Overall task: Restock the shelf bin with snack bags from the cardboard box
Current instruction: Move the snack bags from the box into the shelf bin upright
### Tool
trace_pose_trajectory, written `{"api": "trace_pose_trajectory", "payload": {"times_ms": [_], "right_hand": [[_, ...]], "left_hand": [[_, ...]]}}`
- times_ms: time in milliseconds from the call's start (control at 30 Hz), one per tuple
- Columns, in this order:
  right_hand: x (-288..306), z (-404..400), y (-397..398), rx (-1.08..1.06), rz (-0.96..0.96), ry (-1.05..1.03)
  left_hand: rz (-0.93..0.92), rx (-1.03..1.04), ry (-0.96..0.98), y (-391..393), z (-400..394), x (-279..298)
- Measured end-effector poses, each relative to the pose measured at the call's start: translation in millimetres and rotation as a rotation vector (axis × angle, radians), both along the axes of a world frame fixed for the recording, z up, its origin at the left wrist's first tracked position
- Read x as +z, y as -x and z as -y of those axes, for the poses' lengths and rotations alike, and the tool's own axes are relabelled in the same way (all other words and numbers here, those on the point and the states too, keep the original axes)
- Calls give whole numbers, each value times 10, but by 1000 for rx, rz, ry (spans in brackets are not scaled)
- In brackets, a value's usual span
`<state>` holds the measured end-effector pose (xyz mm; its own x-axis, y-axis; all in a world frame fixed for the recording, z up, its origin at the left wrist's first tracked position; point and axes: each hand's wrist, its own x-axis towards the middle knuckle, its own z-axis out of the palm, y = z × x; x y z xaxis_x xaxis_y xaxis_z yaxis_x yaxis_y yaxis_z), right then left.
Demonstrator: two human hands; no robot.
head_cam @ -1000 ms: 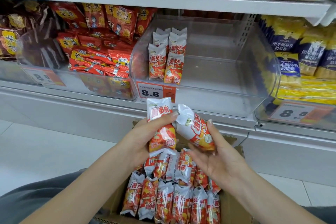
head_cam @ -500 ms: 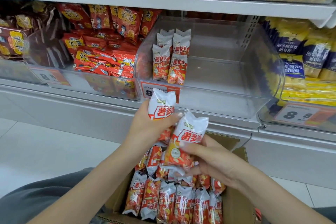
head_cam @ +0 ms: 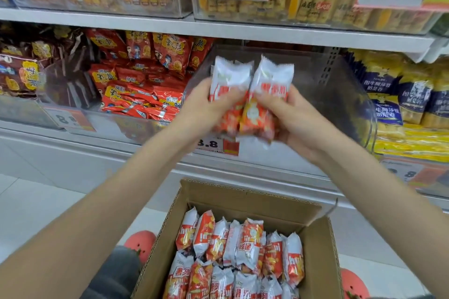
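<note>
I see left grip (head_cam: 196,107) clamped on bag (head_cam: 229,85), right grip (head_cam: 294,116) clamped on second bag (head_cam: 269,90), bags touching; bin (head_cam: 340,94) just behind grips, box (head_cam: 243,199) below.

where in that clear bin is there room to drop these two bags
The clear bin looks bare right of the two bags, toward the blue-and-yellow packs. Its left side, by the red packs, is hidden behind both hands.

I hold two white-and-orange foil snack bags side by side, one in my left hand (head_cam: 196,107), one in my right hand (head_cam: 291,116). Behind them is the clear plastic shelf bin (head_cam: 340,94); below them the open brown cardboard box (head_cam: 243,196) holds more bags.
</note>
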<state>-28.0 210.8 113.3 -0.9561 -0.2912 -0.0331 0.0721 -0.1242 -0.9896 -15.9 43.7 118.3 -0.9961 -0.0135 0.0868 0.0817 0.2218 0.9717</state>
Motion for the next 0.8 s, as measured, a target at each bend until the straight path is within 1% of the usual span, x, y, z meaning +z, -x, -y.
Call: {"api": "trace_pose_trajectory", "payload": {"times_ms": [67,133,167,233,300,367,500,600,700,800], "right_hand": [[124,89,297,-40,-27,29],[139,180,531,2,-41,-40],[102,225,611,27,-26,-95],[-11,303,684,60,97,-180],[-140,348,746,113,226,-246],[-252,372,813,157,276,-354],[-441,477,875,89,301,-490],[-551,533,895,103,262,-465],[-552,515,971,160,229,-480],[-543,452,1015,204,236,-541]], "left_hand": [[-5,30,-23,341,47,96],[41,79,-23,662,117,92],[85,94,-25,782,155,54],[204,101,-41,943,220,-114],[285,106,41,968,232,-262],[314,111,180,940,210,-359],[286,136,431,946,193,-488],[211,140,629,908,175,-470],[123,81,686,898,209,-459],[98,43,697,904,252,-465]]}}
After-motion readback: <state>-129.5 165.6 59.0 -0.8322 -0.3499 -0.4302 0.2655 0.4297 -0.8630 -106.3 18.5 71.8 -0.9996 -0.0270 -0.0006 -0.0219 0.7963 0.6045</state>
